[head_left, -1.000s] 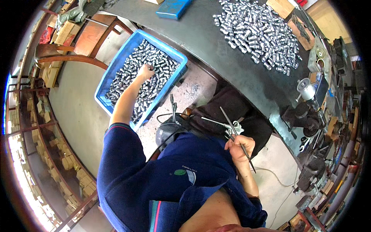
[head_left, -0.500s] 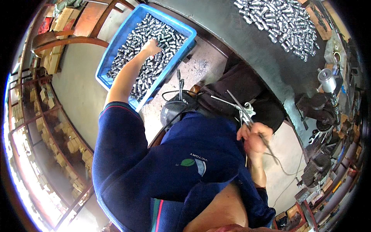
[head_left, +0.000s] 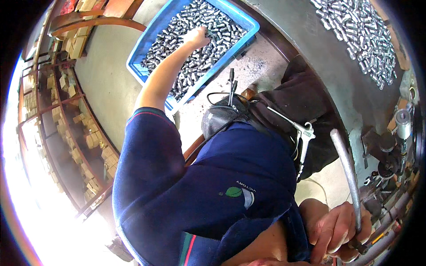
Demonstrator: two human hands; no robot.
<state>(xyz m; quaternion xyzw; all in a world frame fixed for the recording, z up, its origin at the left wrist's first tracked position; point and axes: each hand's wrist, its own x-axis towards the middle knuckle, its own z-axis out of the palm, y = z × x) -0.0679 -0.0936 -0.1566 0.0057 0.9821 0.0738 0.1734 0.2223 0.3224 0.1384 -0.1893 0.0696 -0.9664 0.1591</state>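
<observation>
My left hand (head_left: 196,38) reaches into a blue plastic bin (head_left: 135,62) at the upper middle, its fingers bunched against a heap of small silvery metal fittings (head_left: 195,75). Whatever those fingers grip is hidden. At the lower right my right hand (head_left: 335,228) is closed round a long grey metal rod (head_left: 347,166) that slants up and away from it. A small dark piece (head_left: 357,246) shows below the fingers of that hand. The white air blow gun (head_left: 305,133) with a thin nozzle lies by my dark-trousered lap, touched by neither hand.
On the dark workbench (head_left: 306,44) at the right lies a pile of shiny metal fittings (head_left: 359,37). A machine with a silver cylinder (head_left: 403,124) stands at its near end. Shelves of small boxes (head_left: 91,137) line the left, near a wooden chair (head_left: 97,21). A black mesh pouch (head_left: 222,116) sits at my waist.
My right hand has come nearer and to the right with the rod, away from the blow gun. My left hand stays in the bin; the whole view has shifted.
</observation>
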